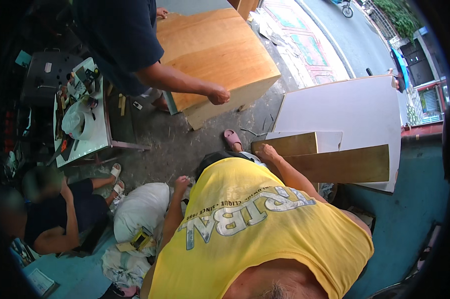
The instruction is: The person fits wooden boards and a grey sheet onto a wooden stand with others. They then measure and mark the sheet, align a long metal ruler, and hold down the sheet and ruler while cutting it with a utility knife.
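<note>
My right hand [269,154] is at the left end of a short brown wooden board [297,144], its fingers closed on it. A longer brown board [347,165] lies just to the right of that hand, overlapping a large white panel [347,107]. My left hand [182,183] is up beside my left knee with its fingers curled, and I see nothing in it. Just left of it stands a stuffed white sack [142,209]. My fingertips are too small to make out fully.
Ahead, a person in dark clothes rests a hand on a wooden cabinet [220,50]. Another person sits at left near a cluttered white table [90,142] with a plastic bag [75,121]. A yellow tool [144,239] lies by the sack. A road [354,45] runs outside.
</note>
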Available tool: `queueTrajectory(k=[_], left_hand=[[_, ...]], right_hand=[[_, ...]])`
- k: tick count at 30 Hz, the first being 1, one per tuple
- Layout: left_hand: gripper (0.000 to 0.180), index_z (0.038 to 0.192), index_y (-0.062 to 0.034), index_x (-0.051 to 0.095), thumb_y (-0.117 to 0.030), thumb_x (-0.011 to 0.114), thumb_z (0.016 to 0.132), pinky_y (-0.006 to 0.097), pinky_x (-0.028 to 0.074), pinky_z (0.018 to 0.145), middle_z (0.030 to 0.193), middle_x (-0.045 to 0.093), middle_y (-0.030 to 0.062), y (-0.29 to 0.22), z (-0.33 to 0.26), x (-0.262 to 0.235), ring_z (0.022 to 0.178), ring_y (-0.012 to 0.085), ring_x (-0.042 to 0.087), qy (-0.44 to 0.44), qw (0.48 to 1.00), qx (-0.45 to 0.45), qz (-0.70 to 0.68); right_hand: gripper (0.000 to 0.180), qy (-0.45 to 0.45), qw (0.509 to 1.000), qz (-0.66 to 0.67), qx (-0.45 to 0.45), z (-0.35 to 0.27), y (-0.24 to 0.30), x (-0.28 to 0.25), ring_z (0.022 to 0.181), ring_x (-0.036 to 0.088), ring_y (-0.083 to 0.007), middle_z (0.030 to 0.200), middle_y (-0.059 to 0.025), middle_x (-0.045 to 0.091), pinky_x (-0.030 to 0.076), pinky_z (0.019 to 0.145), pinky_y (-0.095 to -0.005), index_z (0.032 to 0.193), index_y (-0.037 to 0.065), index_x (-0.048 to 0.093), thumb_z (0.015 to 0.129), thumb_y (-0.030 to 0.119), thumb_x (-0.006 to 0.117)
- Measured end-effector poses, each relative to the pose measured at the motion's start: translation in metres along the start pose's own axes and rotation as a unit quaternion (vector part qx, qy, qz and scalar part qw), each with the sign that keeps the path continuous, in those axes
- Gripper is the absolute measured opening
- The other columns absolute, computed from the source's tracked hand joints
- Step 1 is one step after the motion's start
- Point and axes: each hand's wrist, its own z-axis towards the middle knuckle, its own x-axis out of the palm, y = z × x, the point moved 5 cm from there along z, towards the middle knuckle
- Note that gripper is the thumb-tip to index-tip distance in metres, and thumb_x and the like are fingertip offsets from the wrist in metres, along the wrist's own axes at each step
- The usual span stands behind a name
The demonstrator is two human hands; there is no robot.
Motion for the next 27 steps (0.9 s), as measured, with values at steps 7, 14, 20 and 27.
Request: queueTrajectory(k=[7,14,20,27], left_hand=[[0.037,0.101,0.0032,0.057,-0.017,0.066,0.072,0.028,0.046,0.072,0.091,0.063,0.0131,-0.011,0.004,-0.002,0.080,0.0178,0.060,0.028,0.997,-0.001,0.071],[0.047,0.107,0.0039,0.055,-0.025,0.066,0.072,0.030,0.046,0.077,0.097,0.062,0.0170,-0.022,-0.009,-0.013,0.088,0.0218,0.060,-0.018,0.999,-0.012,0.041],[0.041,0.103,0.0010,0.057,-0.027,0.064,0.074,0.030,0.046,0.077,0.095,0.063,0.0151,-0.050,-0.033,-0.015,0.087,0.0242,0.060,-0.090,0.986,-0.058,0.125],[0.036,0.104,0.0004,0.058,-0.021,0.064,0.075,0.032,0.047,0.072,0.087,0.064,0.0116,-0.102,-0.033,0.037,0.080,0.0201,0.060,-0.006,0.944,0.116,0.307]], right_hand=[[0.040,-0.002,0.997,0.047,0.058,-0.006,-0.001,-0.011,0.089,0.057,-0.0362,0.094,-0.0221,0.059,0.047,0.076,-0.0413,0.091,0.001,0.060,0.073,0.037,0.057],[0.040,0.004,0.994,0.055,0.091,0.007,-0.025,-0.028,0.090,0.057,-0.0350,0.095,-0.0221,0.059,0.046,0.078,-0.0405,0.093,0.000,0.060,0.073,0.036,0.056],[0.033,0.034,0.996,0.065,0.058,0.057,-0.047,-0.041,0.089,0.057,-0.0362,0.094,-0.0239,0.059,0.046,0.076,-0.0427,0.090,0.001,0.061,0.072,0.026,0.051],[0.044,0.017,0.990,0.094,0.101,0.109,-0.088,-0.065,0.095,0.056,-0.0349,0.099,-0.0232,0.058,0.046,0.080,-0.0404,0.098,0.001,0.059,0.073,0.037,0.060]])
